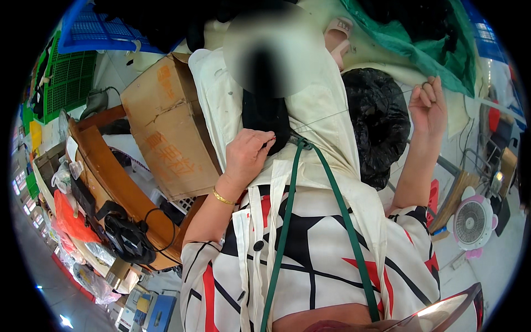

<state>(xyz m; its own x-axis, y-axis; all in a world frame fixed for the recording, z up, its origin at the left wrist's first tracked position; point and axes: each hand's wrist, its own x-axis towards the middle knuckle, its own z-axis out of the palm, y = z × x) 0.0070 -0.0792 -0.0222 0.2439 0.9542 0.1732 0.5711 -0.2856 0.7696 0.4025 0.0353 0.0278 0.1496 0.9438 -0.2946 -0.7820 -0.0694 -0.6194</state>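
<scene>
A cream cloth (326, 116) hangs in front of me, with a black piece of fabric (265, 113) lying against it. My left hand (248, 156), with a gold bracelet on its wrist, pinches the black fabric where it meets the cream cloth. My right hand (427, 106) is raised to the right with its fingers curled on a thin thread (354, 109). The thread runs taut from the fabric up to that hand. A green strap (287, 210) hangs from the cloth down over my patterned top.
A worn cardboard box (166, 127) stands to the left of the cloth, and a full black plastic bag (376, 122) sits to its right. A curved wooden frame (110, 182) lies lower left. A small white fan (470, 222) is at the right, with green sheeting (420, 47) above.
</scene>
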